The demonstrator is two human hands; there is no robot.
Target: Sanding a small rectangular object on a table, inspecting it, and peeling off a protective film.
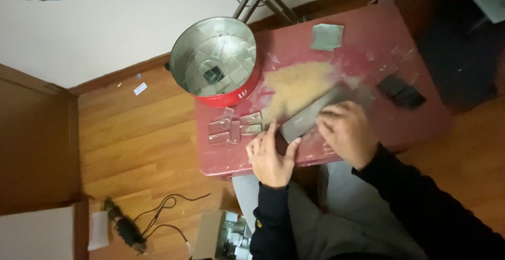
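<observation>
Grey flat rectangular sheet [310, 115], maybe glass or metal, lies tilted on the dark red low table [421, 115], over the worn tan patch [297, 86]. Left hand [271, 157] steadies its near corner, fingers spread flat, thumb against the edge. Right hand [344, 131] rests on the sheet's right part, fingers curled down over it; whether it grips a tool cannot be told. Small clear rectangular pieces [234, 126] lie in a cluster just left of the sheet, touching each other. Round red tin with silver inside [215, 60] near the table's back-left corner already holds many similar pieces. Judged part done: some pieces are made and stored, the big sheet is not used up. Grey square piece [326, 36] and black flat object [402, 92] lie apart.
</observation>
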